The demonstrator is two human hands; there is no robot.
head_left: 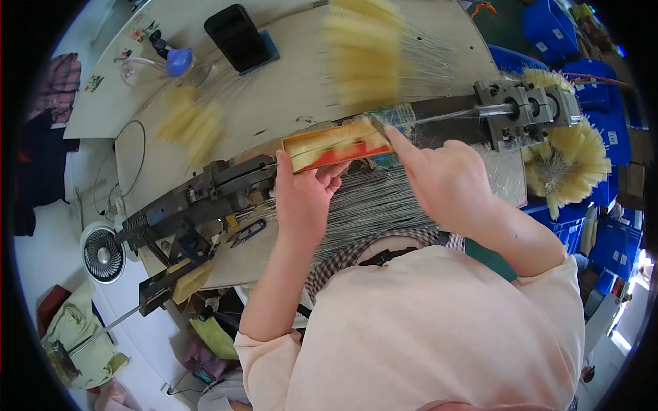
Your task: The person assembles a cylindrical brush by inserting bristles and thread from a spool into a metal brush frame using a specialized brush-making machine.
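Hands (370,181) gripping a yellow-red tray (336,146), steel wires (373,205) beneath, blurred yellow bristles (363,51) behind, metal machine (199,195) leftward.

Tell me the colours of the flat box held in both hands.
The box has a yellow-orange rim, with yellow and red inside. It shows in the head view, the only view.

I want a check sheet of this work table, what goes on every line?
Surface: pale worktable, partly covered.
Job's things: yellow-and-red flat box; thin metal wires; blurred yellow bristles.
Clutter: black phone, blue bulb, small clippers.
Hands: left hand grips the box; right hand touches its right end.
Cables: thin loop at table's left.
Surroundings: blue crates, small fan, finished brushes.
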